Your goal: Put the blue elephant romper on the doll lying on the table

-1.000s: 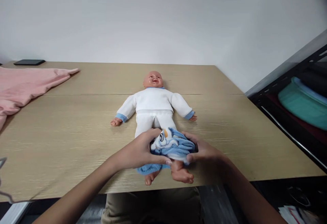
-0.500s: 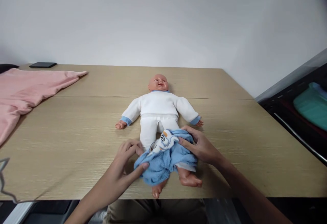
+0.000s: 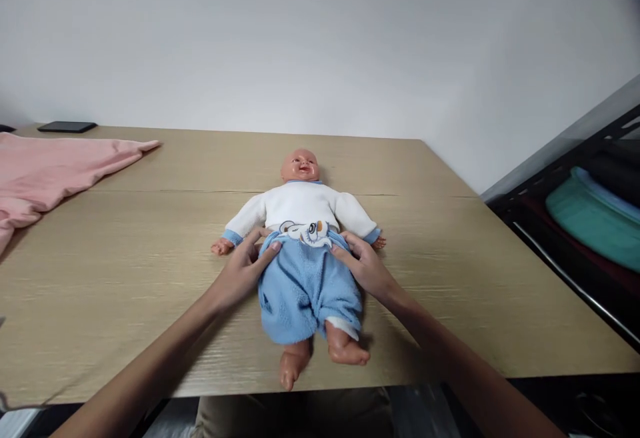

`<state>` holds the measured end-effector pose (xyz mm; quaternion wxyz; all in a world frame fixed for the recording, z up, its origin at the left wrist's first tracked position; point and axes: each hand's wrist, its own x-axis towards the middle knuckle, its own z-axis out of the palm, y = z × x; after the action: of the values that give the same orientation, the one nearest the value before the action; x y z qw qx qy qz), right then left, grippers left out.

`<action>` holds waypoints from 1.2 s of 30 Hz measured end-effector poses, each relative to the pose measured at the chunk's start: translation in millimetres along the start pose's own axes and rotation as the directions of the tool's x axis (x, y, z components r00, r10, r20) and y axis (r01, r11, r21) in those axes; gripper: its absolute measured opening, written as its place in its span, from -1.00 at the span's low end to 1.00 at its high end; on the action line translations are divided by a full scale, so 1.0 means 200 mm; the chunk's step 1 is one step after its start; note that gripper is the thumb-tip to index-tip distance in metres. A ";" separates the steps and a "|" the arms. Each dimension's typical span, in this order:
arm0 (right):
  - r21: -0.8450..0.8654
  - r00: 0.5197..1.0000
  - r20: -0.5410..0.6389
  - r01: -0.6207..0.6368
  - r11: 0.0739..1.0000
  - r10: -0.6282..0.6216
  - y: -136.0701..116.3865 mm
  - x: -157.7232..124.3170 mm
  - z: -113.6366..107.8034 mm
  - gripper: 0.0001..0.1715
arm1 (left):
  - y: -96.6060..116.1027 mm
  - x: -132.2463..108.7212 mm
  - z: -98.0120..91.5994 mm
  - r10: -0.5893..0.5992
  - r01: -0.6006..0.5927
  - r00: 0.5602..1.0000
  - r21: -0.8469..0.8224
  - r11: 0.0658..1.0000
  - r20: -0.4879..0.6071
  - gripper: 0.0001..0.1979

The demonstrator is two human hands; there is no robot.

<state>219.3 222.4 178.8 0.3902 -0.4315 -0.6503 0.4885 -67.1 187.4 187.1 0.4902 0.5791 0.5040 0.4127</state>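
Note:
A baby doll (image 3: 301,206) lies on its back, feet toward me, in a white top with blue cuffs. Blue fleece doll pants (image 3: 310,285) cover its legs up to the hips, with a white animal face along the waistband. My left hand (image 3: 249,261) grips the waistband's left side, thumb in front and fingers behind. On the opposite side, my right hand (image 3: 366,265) pinches the waistband the same way. Both bare feet stick out below the pant legs. Fingertips behind the cloth are partly hidden.
The wooden table (image 3: 165,278) carries a pink cloth (image 3: 55,171) at the left and a dark flat object (image 3: 67,127) at its back edge. Beyond the table's right side, a black rack (image 3: 555,251) holds folded teal fabric (image 3: 595,218). A wall (image 3: 250,45) stands behind.
Both hands have pulled the blue pants from the doll's lower legs up to its hips, covering the white cloth on its legs. The view has shifted slightly.

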 end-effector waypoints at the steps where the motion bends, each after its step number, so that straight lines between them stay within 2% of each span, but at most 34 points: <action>1: -0.013 1.000 0.009 0.024 1.000 -0.024 -0.01 0.00 -0.01 -0.63 | 0.01 0.00 -0.01 0.078 -0.078 0.997 0.068 0.995 0.001 -0.65; 3: -0.048 0.994 -0.019 0.104 0.993 -0.105 -0.03 0.00 -0.02 -0.67 | 0.04 0.00 -0.02 0.256 -0.246 0.967 0.227 0.942 -0.013 -0.73; 5: -0.086 0.983 -0.085 0.155 0.984 -0.162 -0.03 0.01 -0.02 -0.68 | 0.04 0.02 -0.04 0.325 -0.298 0.945 0.306 0.904 -0.040 -0.77; 9: -0.096 0.984 -0.149 0.081 0.992 -0.095 0.02 0.14 0.02 -0.58 | 0.01 0.17 -0.03 0.161 -0.137 0.976 0.164 0.977 -0.144 -0.73; 13: -0.102 0.980 -0.175 0.081 0.991 -0.098 0.08 0.26 0.01 -0.52 | -0.01 0.30 -0.03 0.110 -0.105 0.989 0.059 0.993 -0.102 -0.62; 17: -0.139 0.984 -0.131 0.104 0.985 -0.122 0.05 0.19 -0.05 -0.57 | -0.03 0.23 -0.07 0.118 -0.115 0.993 0.072 0.991 -0.032 -0.61; 20: -0.146 0.983 -0.116 0.124 0.982 -0.141 0.01 0.12 -0.09 -0.62 | -0.05 0.15 -0.10 0.190 -0.189 0.982 0.115 0.975 0.001 -0.67; 22: -0.145 0.973 -0.171 0.134 0.980 -0.158 0.00 0.14 -0.09 -0.62 | -0.06 0.15 -0.09 0.201 -0.195 0.978 0.111 0.975 -0.050 -0.68; 25: -0.116 0.963 -0.235 0.107 0.987 -0.132 0.02 0.26 -0.06 -0.59 | -0.06 0.23 -0.05 0.101 -0.103 0.988 -0.006 0.995 -0.117 -0.62; 28: -0.064 0.982 -0.180 0.050 0.997 -0.061 0.05 0.38 -0.06 -0.56 | -0.06 0.32 -0.04 0.068 -0.073 0.995 -0.073 0.995 -0.074 -0.56; 30: -0.047 0.994 -0.106 0.016 0.999 -0.021 0.07 0.38 -0.10 -0.60 | -0.07 0.33 -0.07 0.068 -0.070 0.997 -0.056 0.996 -0.030 -0.55; 34: -0.065 0.999 0.029 -0.023 0.998 0.025 0.07 0.22 -0.24 -0.81 | -0.08 0.21 -0.18 0.085 -0.090 0.993 0.056 0.994 0.084 -0.61; 36: -0.089 0.997 0.078 -0.016 0.996 0.023 0.08 0.13 -0.28 -0.82 | -0.07 0.14 -0.21 0.091 -0.110 0.986 0.138 0.984 0.138 -0.62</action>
<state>265.6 265.4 178.5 0.3401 -0.4349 -0.6820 0.4796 -106.1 221.6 179.6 0.4575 0.6636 0.4695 0.3604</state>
